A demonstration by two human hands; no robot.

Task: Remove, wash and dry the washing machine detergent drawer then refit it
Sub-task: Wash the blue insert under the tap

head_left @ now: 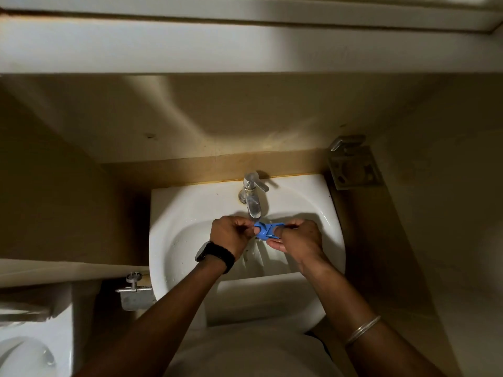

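A small blue plastic insert (pixel 265 230) — apparently a part of the detergent drawer — is pinched at its left end by the left hand (pixel 230 238) and at its right end by the right hand (pixel 295 239), fingers curled on it. It is held just under the tap (pixel 251 195), over the white basin (pixel 185 213). It is judged light, stiff and thin, and slippery when wet — best gripped by its outer edges, not its narrow middle.

Single head cam; looks steeply down, close over sink (pixel 174 213); wide-angle.
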